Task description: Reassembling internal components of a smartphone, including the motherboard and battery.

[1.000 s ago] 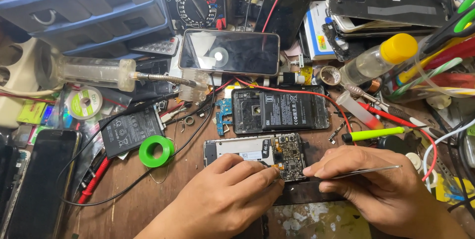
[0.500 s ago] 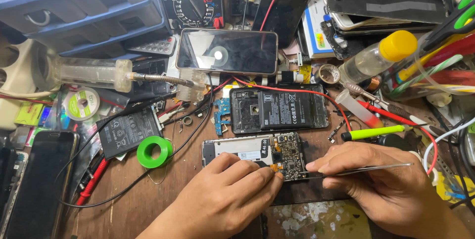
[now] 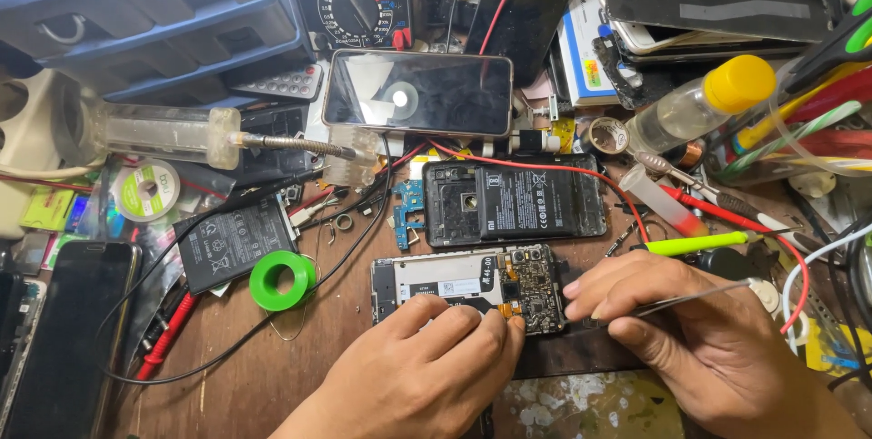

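Opened smartphone (image 3: 463, 286), back removed, near centre of the wooden bench (image 3: 272, 375); circuit board (image 3: 530, 286) exposed at its right end. My left hand (image 3: 427, 375) lies on the phone's near edge, fingers curled and pressing down, fingertips touching the board's lower left corner. My right hand (image 3: 699, 339) pinches metal tweezers (image 3: 690, 298), fingers closed around the shaft; I cannot see the tips, hidden behind my fingers just right of the board.

Handling note, as I judge it: keep the left hand firm so the frame does not slide, and bring the tweezers in low and shallow, touching only the intended part.

Nearby items: second opened phone with battery (image 3: 515, 201) just beyond; green tape roll (image 3: 282, 279) to the left; loose battery (image 3: 234, 244) beside it; multimeter (image 3: 356, 5) far.
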